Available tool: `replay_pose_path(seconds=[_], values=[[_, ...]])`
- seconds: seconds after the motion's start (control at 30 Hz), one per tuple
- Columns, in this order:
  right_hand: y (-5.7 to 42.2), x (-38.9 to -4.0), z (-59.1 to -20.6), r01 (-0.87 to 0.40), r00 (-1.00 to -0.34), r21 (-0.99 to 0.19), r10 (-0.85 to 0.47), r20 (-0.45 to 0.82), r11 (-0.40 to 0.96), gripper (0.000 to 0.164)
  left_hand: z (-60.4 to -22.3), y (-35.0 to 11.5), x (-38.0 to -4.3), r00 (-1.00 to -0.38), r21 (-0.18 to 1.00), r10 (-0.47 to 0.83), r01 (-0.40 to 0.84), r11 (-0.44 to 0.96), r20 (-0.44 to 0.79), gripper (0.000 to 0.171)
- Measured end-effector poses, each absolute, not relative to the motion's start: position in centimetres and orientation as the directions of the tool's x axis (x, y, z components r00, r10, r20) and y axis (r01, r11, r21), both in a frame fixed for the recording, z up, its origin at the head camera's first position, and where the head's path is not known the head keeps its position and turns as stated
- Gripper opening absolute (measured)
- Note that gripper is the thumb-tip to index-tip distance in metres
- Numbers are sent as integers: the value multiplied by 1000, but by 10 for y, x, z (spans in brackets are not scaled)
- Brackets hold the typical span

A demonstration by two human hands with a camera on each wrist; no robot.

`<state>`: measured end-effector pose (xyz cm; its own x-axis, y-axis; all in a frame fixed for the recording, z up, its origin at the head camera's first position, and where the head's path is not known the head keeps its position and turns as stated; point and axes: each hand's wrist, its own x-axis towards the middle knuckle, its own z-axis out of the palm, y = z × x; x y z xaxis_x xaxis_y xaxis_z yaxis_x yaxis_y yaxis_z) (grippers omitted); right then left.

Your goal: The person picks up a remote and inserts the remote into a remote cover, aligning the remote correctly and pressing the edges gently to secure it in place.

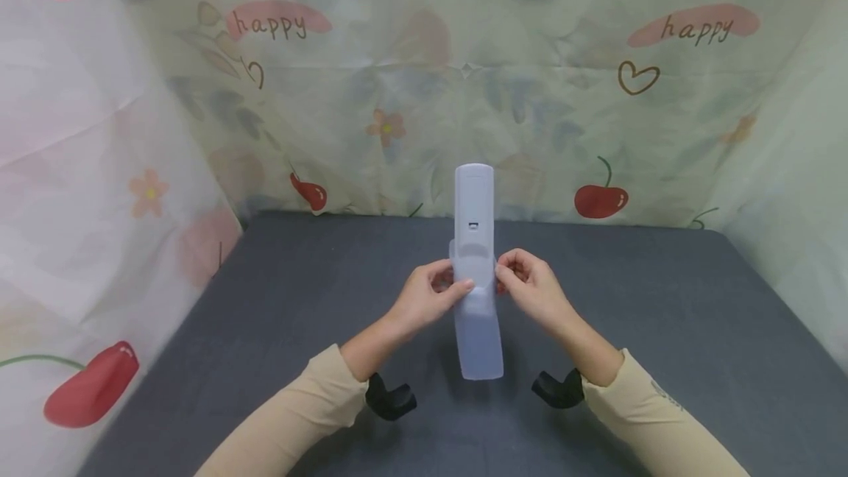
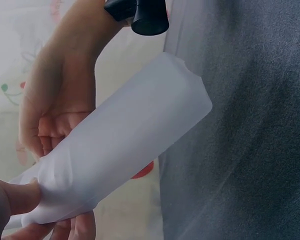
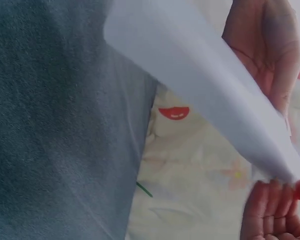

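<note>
A white remote control (image 1: pixel 474 201), its back with a small latch slot facing me, stands upright above the table. Its lower part sits inside a translucent sleeve (image 1: pixel 480 348), whose bottom end hangs down with nothing showing inside. My left hand (image 1: pixel 427 291) grips the sleeved remote at mid-length, the thumb across its back and the fingers behind. My right hand (image 1: pixel 530 287) pinches the sleeve's right edge between thumb and curled fingers. In the left wrist view the loose end of the sleeve (image 2: pixel 155 105) slants up right, and the right hand (image 2: pixel 60 95) shows behind it.
The dark grey cloth-covered table (image 1: pixel 318 271) spreads beneath the hands. A patterned curtain (image 1: pixel 464 94) hangs along its back, with others at both sides. Black wrist mounts (image 1: pixel 391 397) stick out inward below both wrists.
</note>
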<state>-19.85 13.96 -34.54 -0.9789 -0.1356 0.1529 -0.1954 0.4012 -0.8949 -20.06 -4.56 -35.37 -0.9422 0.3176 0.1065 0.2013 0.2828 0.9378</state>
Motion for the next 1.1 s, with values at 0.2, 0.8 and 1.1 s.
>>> replay_pose_path(seconds=[0.2, 0.8, 1.1], values=[[143, -202, -346, -209, -963, -920, -233, 134, 332, 22, -355, -49, -204, -950, 919, 296, 203, 339, 101, 31], [147, -204, -348, -157, -983, -940, -144, 117, 303, 37, -352, -48, -204, -948, 964, 317, 93, 247, 10, 37], [150, -206, -347, -137, -988, -945, -107, 109, 296, 38, -360, -48, -205, -980, 982, 200, 20, 187, -18, 25]])
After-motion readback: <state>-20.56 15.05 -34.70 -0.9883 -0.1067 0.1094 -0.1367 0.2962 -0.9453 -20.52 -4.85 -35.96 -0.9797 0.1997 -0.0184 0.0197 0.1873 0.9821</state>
